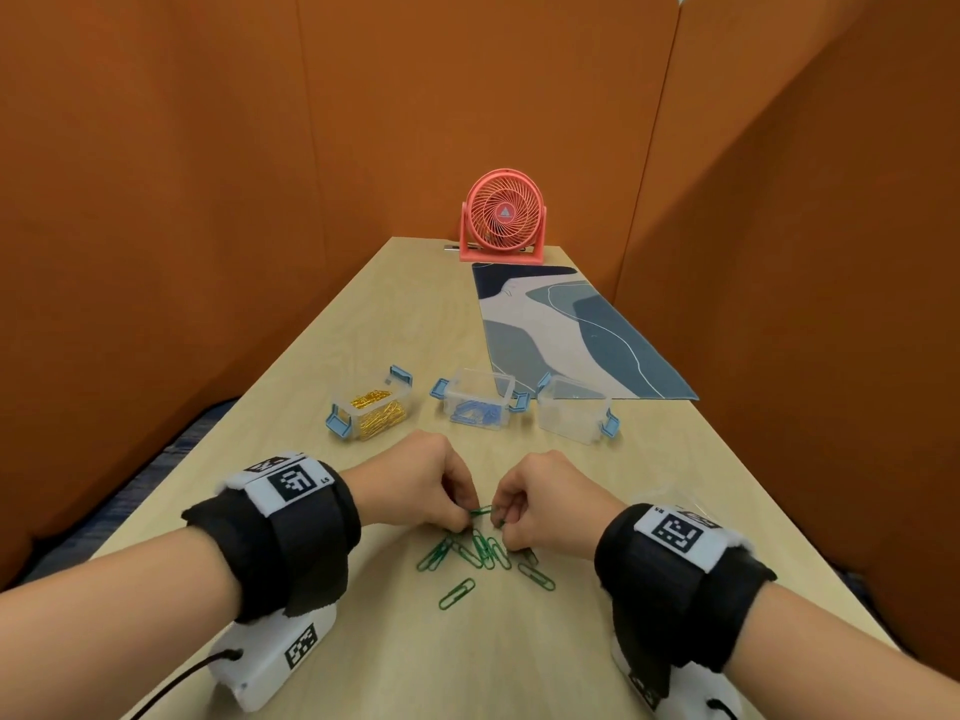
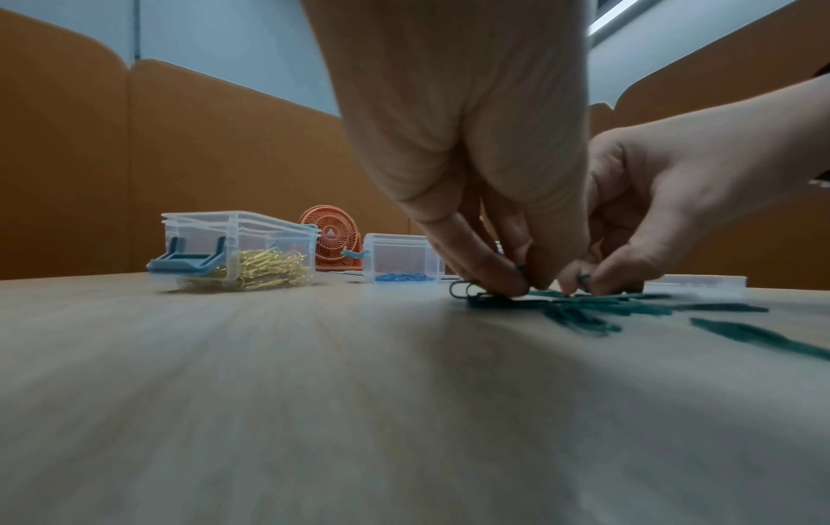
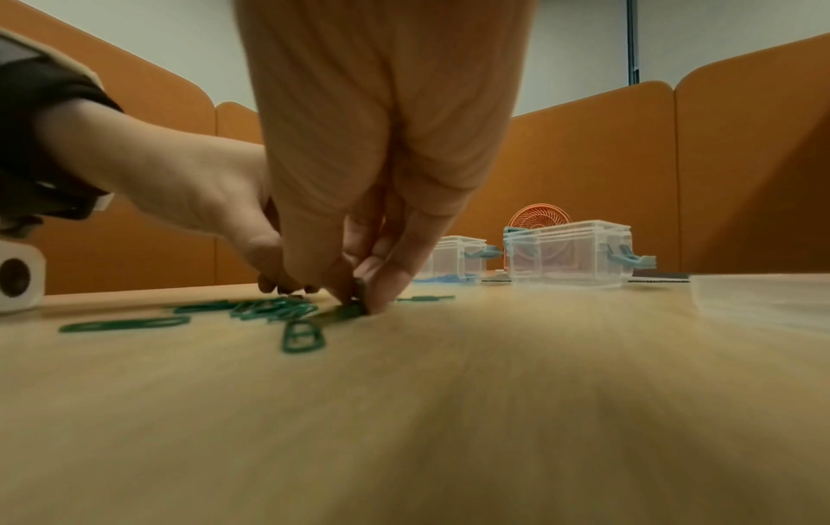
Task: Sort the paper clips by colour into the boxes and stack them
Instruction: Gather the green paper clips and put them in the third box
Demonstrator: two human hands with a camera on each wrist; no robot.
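Green paper clips lie heaped on the table at 6 o'clock from the three boxes. Both wrists angle inward, fingers curled down: the left hand and right hand each pinch a clip at the heap's 12 o'clock edge.

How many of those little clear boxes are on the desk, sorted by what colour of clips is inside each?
Box with gold clips: 1
Box with blue clips: 1
Box with no clips in it: 1
Total: 3 boxes
The green clips lie loose on the table, too tangled to count; the left hand and right hand each pinch some.
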